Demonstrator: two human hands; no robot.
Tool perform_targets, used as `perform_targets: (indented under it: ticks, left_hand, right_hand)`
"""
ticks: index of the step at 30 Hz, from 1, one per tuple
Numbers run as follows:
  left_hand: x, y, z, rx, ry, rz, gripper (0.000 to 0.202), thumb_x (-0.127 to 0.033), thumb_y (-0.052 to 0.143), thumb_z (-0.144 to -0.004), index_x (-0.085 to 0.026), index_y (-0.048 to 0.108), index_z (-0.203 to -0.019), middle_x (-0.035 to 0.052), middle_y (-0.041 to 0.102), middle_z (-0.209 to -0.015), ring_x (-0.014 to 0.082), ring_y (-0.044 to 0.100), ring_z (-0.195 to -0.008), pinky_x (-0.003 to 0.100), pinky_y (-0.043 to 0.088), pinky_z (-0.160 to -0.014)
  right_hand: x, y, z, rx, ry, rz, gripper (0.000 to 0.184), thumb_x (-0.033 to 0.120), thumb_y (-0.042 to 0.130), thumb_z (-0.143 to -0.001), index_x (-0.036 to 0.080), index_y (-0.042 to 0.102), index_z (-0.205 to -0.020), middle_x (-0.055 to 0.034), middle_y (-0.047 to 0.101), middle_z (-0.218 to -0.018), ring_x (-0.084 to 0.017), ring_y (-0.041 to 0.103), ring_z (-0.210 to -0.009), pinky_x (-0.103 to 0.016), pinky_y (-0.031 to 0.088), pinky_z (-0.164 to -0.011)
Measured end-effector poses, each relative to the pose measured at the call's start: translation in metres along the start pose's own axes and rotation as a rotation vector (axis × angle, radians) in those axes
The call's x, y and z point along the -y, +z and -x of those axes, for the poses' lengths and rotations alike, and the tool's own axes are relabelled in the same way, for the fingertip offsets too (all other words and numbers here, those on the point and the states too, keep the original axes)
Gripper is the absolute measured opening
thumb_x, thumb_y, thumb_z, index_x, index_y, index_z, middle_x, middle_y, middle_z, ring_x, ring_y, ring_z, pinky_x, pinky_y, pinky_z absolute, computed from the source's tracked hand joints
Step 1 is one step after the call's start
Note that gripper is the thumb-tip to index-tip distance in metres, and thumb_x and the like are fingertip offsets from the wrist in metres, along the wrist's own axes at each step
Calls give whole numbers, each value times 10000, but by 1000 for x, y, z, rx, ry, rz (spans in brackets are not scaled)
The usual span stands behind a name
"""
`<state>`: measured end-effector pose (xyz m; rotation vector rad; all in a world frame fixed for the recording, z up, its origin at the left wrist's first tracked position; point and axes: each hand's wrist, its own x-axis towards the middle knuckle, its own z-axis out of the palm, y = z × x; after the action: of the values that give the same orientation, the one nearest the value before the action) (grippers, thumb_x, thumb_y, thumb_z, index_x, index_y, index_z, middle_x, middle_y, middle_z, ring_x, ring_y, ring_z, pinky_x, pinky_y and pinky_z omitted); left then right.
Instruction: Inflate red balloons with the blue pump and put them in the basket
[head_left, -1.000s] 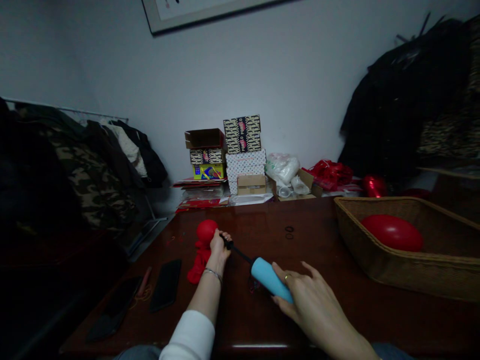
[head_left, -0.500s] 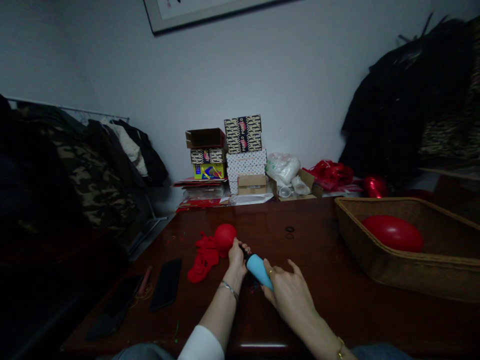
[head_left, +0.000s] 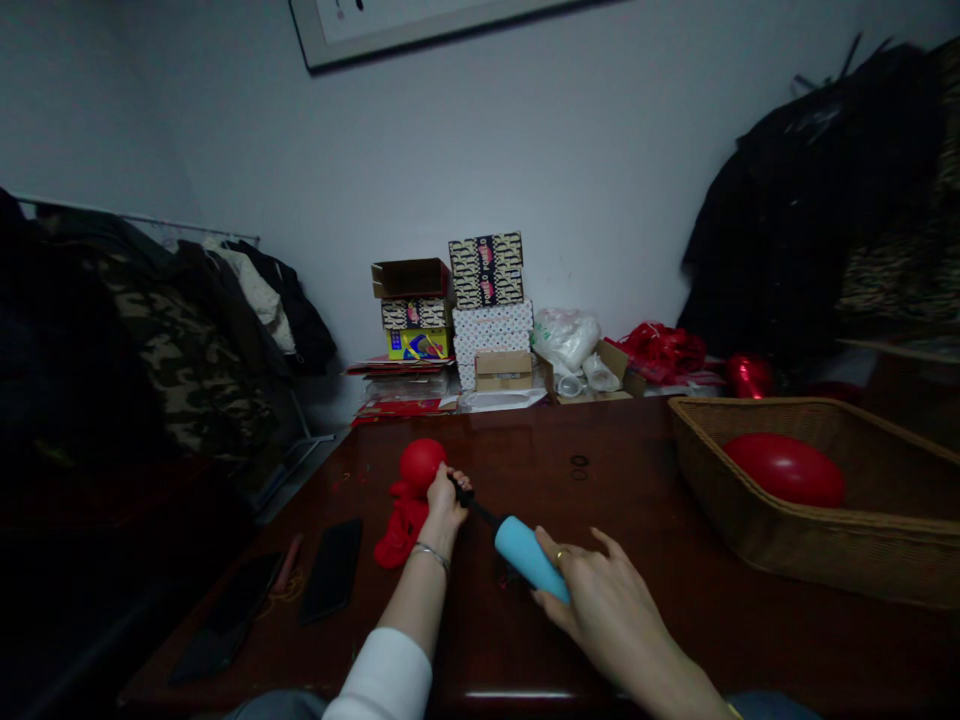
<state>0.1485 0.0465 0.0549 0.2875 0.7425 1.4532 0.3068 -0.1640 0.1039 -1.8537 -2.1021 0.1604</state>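
A blue hand pump slants across the table in front of me, its black rod drawn out between my hands. My right hand grips the blue barrel, thumb below and some fingers lifted. At the pump's black end, my left hand is closed, pinching the neck of a small, partly filled red balloon there. Its fingers hide where neck and nozzle meet. Just beneath, a heap of flat red balloons lies on the wood.
To the right stands a wicker basket with a larger red balloon inside. Black phone-like slabs lie at left. Dark rings rest mid-table. Stacked boxes line the wall behind the table.
My hands have drawn apart: the left went left with the balloon, the right slightly right and down. The pump's black rod now shows between them.
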Motion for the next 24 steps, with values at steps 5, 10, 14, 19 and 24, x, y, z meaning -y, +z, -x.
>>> perform_targets:
  ticks: [5,10,14,19,24]
  left_hand:
    - [-17,1,-6,9,-6,30,300,-213,373,-934,-182,356,-636,-63,340,-481,46,335,-346,140,274,-356]
    - [-5,1,-1,-4,-7,45,288,-213,382,-931,-183,364,-645,-59,348,-483,48,341,-348,140,275,-355]
    - [18,1,8,-6,-39,17,282,-233,417,-922,-185,362,-649,-65,343,-485,47,331,-343,145,257,-351]
    - [48,0,20,0,-56,-91,290,-296,428,-918,-189,373,-654,-62,364,-472,63,356,-348,173,298,-368]
    - [51,-4,23,11,-37,-139,283,-303,433,-914,-192,378,-659,-53,389,-470,74,374,-358,189,314,-379]
  right_hand:
    - [-8,-13,11,13,-12,-20,528,288,559,-807,205,467,-1320,-76,685,-1044,-222,629,-949,-442,263,-1043]
    - [-9,-10,7,5,2,11,514,280,558,-803,192,487,-1305,-88,682,-1049,-225,623,-960,-437,263,-1039]
    - [-2,4,-3,-4,21,29,501,273,524,-821,163,483,-1308,-102,690,-1006,-227,627,-944,-430,253,-1032]
    - [1,32,-19,-27,52,34,528,291,514,-825,155,452,-1332,-108,687,-992,-214,632,-921,-396,241,-1021]
    - [-2,45,-26,-37,66,9,549,310,526,-817,148,445,-1335,-103,685,-997,-216,632,-917,-394,235,-1024]
